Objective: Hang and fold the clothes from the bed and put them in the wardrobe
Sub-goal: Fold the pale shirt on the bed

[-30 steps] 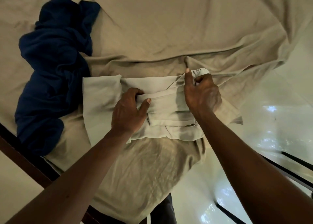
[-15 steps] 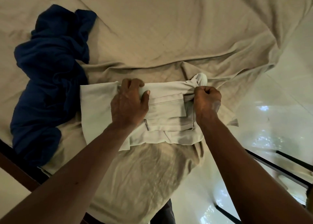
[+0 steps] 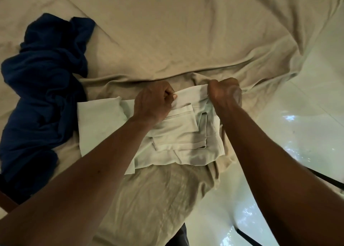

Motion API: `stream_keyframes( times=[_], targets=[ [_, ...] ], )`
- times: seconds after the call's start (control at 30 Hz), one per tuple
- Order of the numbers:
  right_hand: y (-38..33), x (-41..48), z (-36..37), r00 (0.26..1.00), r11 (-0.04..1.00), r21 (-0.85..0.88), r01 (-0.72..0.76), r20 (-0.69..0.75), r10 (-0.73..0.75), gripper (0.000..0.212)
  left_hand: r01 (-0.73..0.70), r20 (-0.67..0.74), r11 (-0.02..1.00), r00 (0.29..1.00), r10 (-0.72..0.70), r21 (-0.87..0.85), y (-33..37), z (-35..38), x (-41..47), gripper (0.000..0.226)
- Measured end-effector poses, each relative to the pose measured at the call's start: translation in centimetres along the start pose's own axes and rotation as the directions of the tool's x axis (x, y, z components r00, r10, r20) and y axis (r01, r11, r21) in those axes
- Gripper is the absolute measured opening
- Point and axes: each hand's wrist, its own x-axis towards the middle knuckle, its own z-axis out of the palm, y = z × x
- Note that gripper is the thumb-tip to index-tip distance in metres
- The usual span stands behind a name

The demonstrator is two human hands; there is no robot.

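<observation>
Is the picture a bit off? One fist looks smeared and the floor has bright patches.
Head view: the right hand is smeared by blur where it grips the pale garment, the left hand sharper; head view: the glossy floor throws back mottled glare; head view: the wide lens bows the bed sheet, and the light is dim.

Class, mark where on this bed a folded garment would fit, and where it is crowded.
Free: the bedsheet beyond both hands, right of the blue garment. Crowded: the near edge, where left hand and right hand grip the pale garment.
</observation>
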Motion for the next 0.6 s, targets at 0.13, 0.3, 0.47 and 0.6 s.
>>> stream_keyframes(
  times=[0.13,0.3,0.47,0.6],
  targets=[
    [2.2,-0.8,1.2,0.992,0.981,0.189,0.040,-0.124,-0.016,0.043,-0.046,-0.051,0.999,0.998,0.044,-0.027,0.1,0.6,-0.3,0.013],
    [3.5,-2.9,2.1,0.889,0.942,0.040,0.333,-0.347,-0.299,0.031,-0.094,-0.237,0.993,0.969,0.074,-0.072,-0.2,-0.8,-1.4,0.025],
    [6.0,-8.5,4.5,0.658,0.662,0.007,0.749,0.103,-0.746,0.034,0.359,-0.605,0.922,0.704,-0.371,-0.148,-4.0,-5.8,-8.7,0.050],
    [7.9,-10.1,6.5,0.796,0.805,-0.091,0.586,0.252,-0.551,0.052,0.621,-0.296,0.684,0.619,-0.728,-0.383,-10.8,-6.3,-15.0,0.067]
  ],
)
